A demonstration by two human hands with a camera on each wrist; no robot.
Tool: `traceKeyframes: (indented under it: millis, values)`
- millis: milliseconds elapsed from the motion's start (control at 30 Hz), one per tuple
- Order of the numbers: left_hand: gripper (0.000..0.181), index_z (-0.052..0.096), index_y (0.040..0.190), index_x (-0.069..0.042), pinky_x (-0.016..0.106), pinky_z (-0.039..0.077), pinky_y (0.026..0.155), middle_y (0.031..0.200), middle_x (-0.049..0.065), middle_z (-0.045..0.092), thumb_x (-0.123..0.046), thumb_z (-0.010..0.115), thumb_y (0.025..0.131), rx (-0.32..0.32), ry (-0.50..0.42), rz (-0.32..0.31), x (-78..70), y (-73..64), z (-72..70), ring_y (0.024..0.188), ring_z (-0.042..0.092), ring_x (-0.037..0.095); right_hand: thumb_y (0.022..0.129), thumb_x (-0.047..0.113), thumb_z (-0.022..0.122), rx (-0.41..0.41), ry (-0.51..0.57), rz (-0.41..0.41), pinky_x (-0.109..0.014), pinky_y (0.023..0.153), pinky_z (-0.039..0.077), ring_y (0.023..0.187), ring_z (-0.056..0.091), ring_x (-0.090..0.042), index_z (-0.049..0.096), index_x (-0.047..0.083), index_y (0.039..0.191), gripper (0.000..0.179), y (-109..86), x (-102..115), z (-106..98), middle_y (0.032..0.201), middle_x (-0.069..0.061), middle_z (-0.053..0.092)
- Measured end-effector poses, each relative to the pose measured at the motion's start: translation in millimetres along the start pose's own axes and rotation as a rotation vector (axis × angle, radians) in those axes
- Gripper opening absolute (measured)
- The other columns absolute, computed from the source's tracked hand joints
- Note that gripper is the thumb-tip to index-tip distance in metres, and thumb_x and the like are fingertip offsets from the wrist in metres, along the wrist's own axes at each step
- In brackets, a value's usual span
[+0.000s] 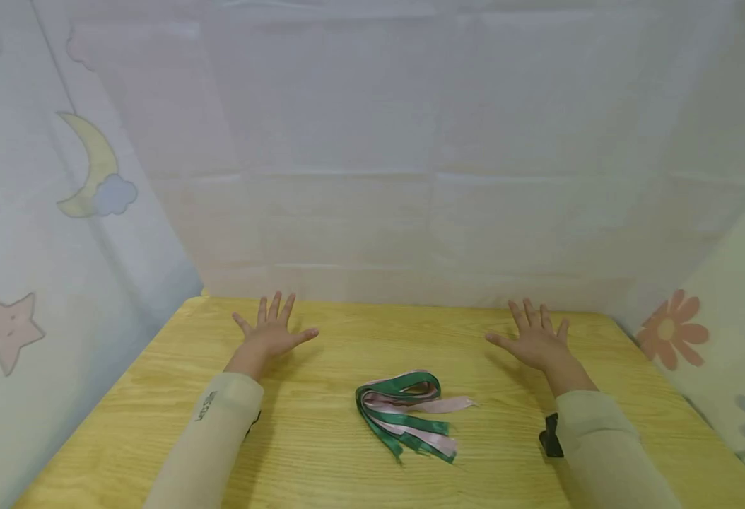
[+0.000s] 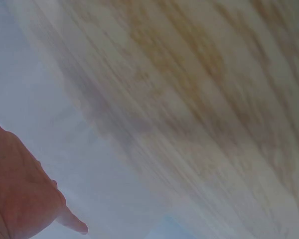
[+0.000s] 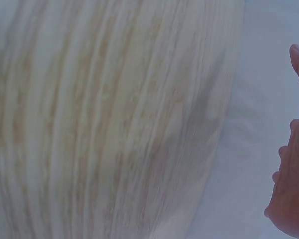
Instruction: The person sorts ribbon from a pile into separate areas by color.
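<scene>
A looped bundle of green and pink ribbons [image 1: 404, 413] lies on the wooden table [image 1: 321, 466], its loose, frayed ends pointing right. Beyond it on the left, my left hand [image 1: 272, 336] is spread with fingers apart and holds nothing. My right hand [image 1: 536, 343] mirrors it on the right, fingers fanned and thumb toward the middle. Both hands are apart from the ribbons. In the left wrist view, part of the left hand [image 2: 27, 194] shows at the lower left edge. The right wrist view has the right hand [image 3: 294, 184] along its right edge.
A pale cloth backdrop [image 1: 347, 212] hangs behind the table's far edge. Side cloths carry a moon [image 1: 95, 159], a star [image 1: 8, 329] and a red flower [image 1: 673, 329]. A black wrist-camera piece [image 1: 550, 436] sits by the right sleeve.
</scene>
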State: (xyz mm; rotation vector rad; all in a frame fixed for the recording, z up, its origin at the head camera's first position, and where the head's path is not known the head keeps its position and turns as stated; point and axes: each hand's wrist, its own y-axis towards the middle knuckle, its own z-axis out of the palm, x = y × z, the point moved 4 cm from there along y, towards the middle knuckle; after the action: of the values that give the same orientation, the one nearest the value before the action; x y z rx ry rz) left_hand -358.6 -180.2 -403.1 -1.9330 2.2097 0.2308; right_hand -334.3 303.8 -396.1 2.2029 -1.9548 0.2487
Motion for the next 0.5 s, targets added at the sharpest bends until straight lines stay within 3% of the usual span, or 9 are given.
traceKeyframes:
  millis: [333, 433, 500]
  values:
    - [0.099, -0.005, 0.149, -0.02, 0.067, -0.028, 0.081, 0.152, 0.015, -0.013, -0.077, 0.036, 0.08, -0.003, -0.035, -0.012, 4.2, -3.4, -6.6, 0.135, -0.02, 0.038, 0.085, 0.071, 0.037, 0.0, 0.017, -0.001, -0.066, 0.083, -0.027, 0.13, -0.02, -0.049, -0.01, 0.012, 0.148, 0.099, 2.3, 1, -4, 0.149, -0.025, -0.016]
    - [0.098, -0.004, 0.15, -0.019, 0.07, -0.022, 0.084, 0.153, 0.016, -0.01, -0.076, 0.037, 0.081, -0.031, -0.012, 0.011, 1.9, -1.9, -9.3, 0.136, -0.015, 0.04, 0.086, 0.069, 0.04, -0.02, 0.044, -0.032, -0.071, 0.087, -0.017, 0.131, -0.014, -0.05, 0.0, 0.008, 0.149, 0.096, 2.0, 13, -9, 0.15, -0.025, -0.008]
    - [0.096, 0.001, 0.15, -0.02, 0.072, -0.013, 0.09, 0.153, 0.016, -0.003, -0.073, 0.041, 0.082, -0.053, -0.004, 0.049, -5.5, 0.2, -11.1, 0.137, -0.008, 0.041, 0.086, 0.066, 0.044, -0.038, 0.06, -0.074, -0.074, 0.091, -0.006, 0.133, -0.002, -0.05, 0.013, 0.006, 0.148, 0.092, 2.1, 27, -13, 0.15, -0.025, 0.004]
